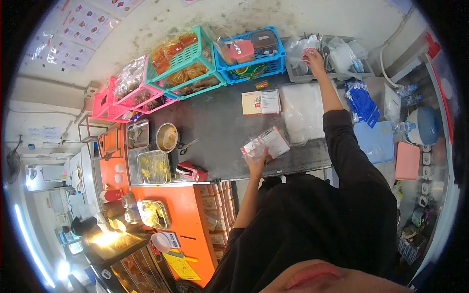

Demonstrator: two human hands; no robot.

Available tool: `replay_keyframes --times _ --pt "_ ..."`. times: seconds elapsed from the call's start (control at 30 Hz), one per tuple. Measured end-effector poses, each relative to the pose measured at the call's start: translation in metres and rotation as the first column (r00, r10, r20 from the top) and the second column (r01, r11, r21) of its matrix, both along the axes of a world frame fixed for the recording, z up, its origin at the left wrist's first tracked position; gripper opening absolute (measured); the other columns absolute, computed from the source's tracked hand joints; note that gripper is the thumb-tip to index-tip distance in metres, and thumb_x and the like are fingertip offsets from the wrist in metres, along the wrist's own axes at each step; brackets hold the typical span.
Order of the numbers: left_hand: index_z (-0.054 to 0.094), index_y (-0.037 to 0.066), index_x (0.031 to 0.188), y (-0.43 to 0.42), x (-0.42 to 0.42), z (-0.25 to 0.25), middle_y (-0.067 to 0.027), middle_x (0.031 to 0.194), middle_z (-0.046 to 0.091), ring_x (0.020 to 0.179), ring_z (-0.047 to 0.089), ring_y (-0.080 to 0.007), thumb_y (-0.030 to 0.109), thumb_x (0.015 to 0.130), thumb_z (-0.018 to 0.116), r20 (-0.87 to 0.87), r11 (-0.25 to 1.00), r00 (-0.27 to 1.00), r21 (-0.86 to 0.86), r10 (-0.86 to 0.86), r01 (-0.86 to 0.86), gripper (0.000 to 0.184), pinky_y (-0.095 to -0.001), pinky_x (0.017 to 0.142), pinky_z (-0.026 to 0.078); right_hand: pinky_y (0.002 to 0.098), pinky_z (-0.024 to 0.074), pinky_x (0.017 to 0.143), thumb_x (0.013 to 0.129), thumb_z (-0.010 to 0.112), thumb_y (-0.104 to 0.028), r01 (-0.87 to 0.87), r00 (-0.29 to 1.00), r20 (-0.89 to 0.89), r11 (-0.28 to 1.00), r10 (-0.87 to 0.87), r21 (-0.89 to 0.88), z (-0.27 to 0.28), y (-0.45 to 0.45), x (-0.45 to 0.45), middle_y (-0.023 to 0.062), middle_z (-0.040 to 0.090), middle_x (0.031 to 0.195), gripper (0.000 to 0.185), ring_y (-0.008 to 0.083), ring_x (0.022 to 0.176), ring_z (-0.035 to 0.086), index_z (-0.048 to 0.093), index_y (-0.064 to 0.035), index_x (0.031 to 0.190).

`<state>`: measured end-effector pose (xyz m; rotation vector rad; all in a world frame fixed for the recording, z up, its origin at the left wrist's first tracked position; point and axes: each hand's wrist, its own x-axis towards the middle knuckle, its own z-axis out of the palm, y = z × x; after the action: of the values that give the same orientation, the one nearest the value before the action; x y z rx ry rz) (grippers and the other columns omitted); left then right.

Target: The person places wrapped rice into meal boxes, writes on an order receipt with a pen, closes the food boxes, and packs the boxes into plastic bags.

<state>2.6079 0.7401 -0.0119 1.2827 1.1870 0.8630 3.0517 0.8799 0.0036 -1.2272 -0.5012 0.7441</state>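
My left hand point(257, 164) is closed on a clear plastic bag point(253, 146) near the front edge of the dark counter. Against the bag lies a white printed box point(274, 141). My right hand point(313, 59) reaches over the grey bin point(298, 75) at the back, its fingers closed at a small white-and-red item that is too small to name. Clear bags and utensils lie in that bin. Another printed box point(252, 103) sits farther back, beside a clear plastic sheet point(304, 111).
Blue point(251, 63), green point(198, 73) and pink baskets point(113, 100) line the wall. Scissors point(188, 145), a metal bowl point(168, 137), trays point(154, 167) and a red tape dispenser point(191, 172) are on the left. Blue packets point(361, 104) and a blue board point(373, 141) lie right.
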Motion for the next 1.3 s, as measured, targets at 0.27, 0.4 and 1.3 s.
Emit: replay_keyframes --times 0.27,0.4,1.3 --pt "0.064 0.000 0.085 0.001 0.000 0.004 -0.0038 0.075 0.063 0.067 0.057 -0.0142 0.020 0.079 0.075 0.004 0.989 1.000 0.147 -0.020 0.019 0.023 -0.0331 0.063 0.045 0.0272 0.0474 0.069 0.091 0.060 -0.031 0.206 0.899 0.415 0.973 -0.143 -0.109 0.006 0.008 0.005 0.0061 0.065 0.092 0.031 0.0149 0.077 0.061 0.066 -0.0040 0.106" --pt "0.065 -0.001 0.085 0.006 -0.001 -0.044 -0.0054 0.079 0.065 0.072 0.059 -0.0161 0.022 0.077 0.076 0.063 0.992 0.995 0.102 0.074 -0.081 0.027 -0.0336 0.067 0.046 0.0288 0.0474 0.076 0.091 0.061 -0.033 0.386 0.485 0.767 0.890 -0.421 0.244 0.018 0.009 0.000 0.0069 0.065 0.095 0.037 0.0181 0.083 0.061 0.065 -0.0051 0.115" --pt "0.066 0.007 0.086 0.005 -0.001 0.023 -0.0111 0.067 0.062 0.068 0.064 -0.0317 0.028 0.071 0.076 -0.594 0.759 0.795 0.572 0.122 0.311 0.028 -0.0407 0.062 0.049 0.0410 0.0459 0.057 0.087 0.054 -0.007 0.077 0.808 0.587 0.980 0.046 -0.182 -0.021 -0.178 -0.375 0.0159 0.061 0.070 0.026 0.0365 0.069 0.063 0.041 -0.0051 0.110"
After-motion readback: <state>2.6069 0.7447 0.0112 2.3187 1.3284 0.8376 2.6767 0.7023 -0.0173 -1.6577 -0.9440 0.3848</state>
